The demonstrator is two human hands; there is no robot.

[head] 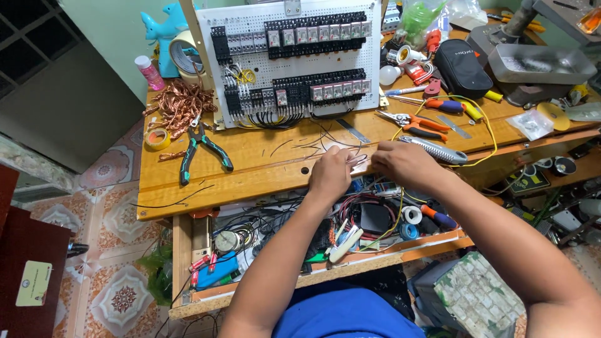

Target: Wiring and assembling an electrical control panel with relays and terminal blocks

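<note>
My left hand (330, 173) and my right hand (404, 164) meet at the front edge of the wooden workbench (250, 172). Both pinch a thin wire (360, 160) stretched between their fingertips. Loose black wire pieces (313, 145) lie on the wood just beyond my hands. Behind them a white perforated panel (294, 59) leans upright, carrying rows of black relays and terminal blocks with wires hanging below.
Green-handled pliers (203, 153), a copper wire tangle (181, 103) and tape rolls lie at left. Orange cutters (413, 124), screwdrivers (447, 105), a utility knife (435, 150) and a black pouch (462, 67) sit at right. An open drawer (313, 231) below holds tools and cables.
</note>
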